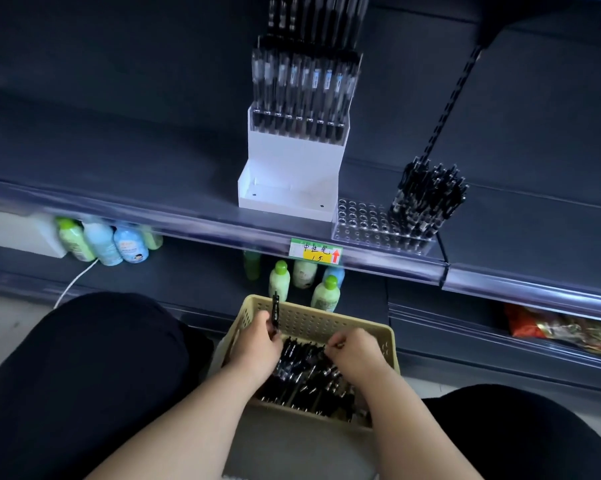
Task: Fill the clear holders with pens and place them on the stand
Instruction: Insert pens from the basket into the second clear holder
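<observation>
A beige perforated basket [344, 327] sits on the floor between my knees, filled with several black pens [309, 375]. My left hand [257, 344] grips a black pen [275, 311] that stands upright above the basket's far rim. My right hand [354, 351] pinches the end of another pen in the pile. On the dark shelf above, a clear holder [365, 226] with many round holes carries a cluster of black pens [427, 199] at its right side. Left of it stands a white tiered stand [288, 181], with upright pens [302, 88] in its upper rows.
Green and blue bottles [101, 240] stand under the shelf at left and more bottles [302, 278] behind the basket. A price label [314, 251] hangs on the shelf edge. A white cable [77, 282] runs along the floor. Snack packets [562, 329] lie at lower right.
</observation>
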